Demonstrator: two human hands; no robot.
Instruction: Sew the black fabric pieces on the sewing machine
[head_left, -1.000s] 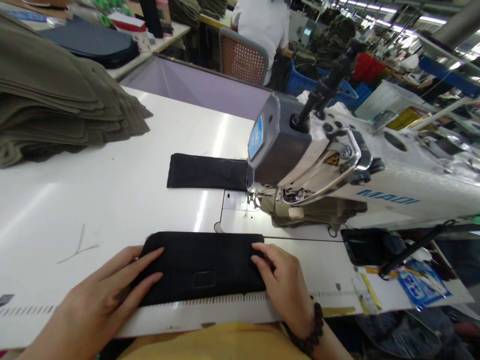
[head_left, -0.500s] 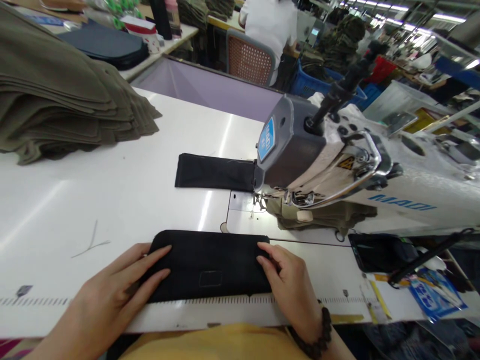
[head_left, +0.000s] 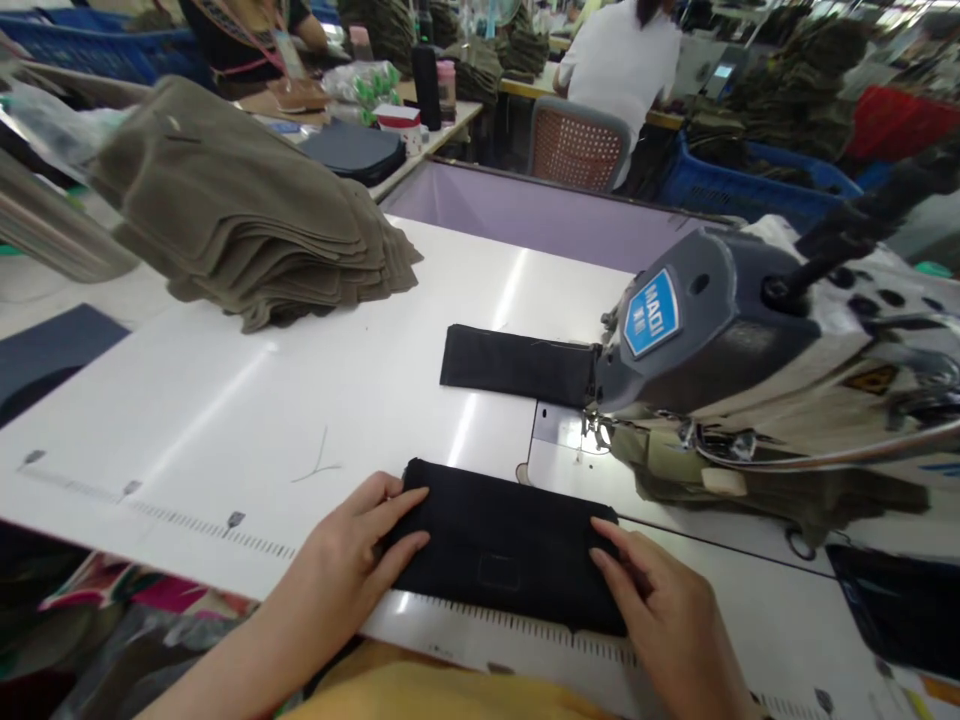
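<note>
Sitting at the far left corner of the white table (head_left: 390, 390) is a big, floppy pile of brown-green cloth (head_left: 255, 210), with its sheets fanned out to the right. Closer to the near edge, we see a bit of bent thread (head_left: 318, 465). Next comes our left hand (head_left: 349, 555), with a thumb and a finger on top of the left end of a flat black piece (head_left: 510, 535). This lies along the near edge, over some of the ruler marks (head_left: 517, 622), and has a small box outline on it. Farther back, toward the far edge, lies a second black piece (head_left: 514, 365), its right end reaching the sewing machine (head_left: 712, 320). Our right hand (head_left: 667, 605) has a thumb and a finger on the first piece's right end. We cannot tell if either hand is pinching it, because the other fingers are mostly hidden. Under the machine's arm is more brown-green cloth (head_left: 780, 495). Last, at the right, we see a shiny dark flat thing (head_left: 892, 605), partly cut off.
</note>
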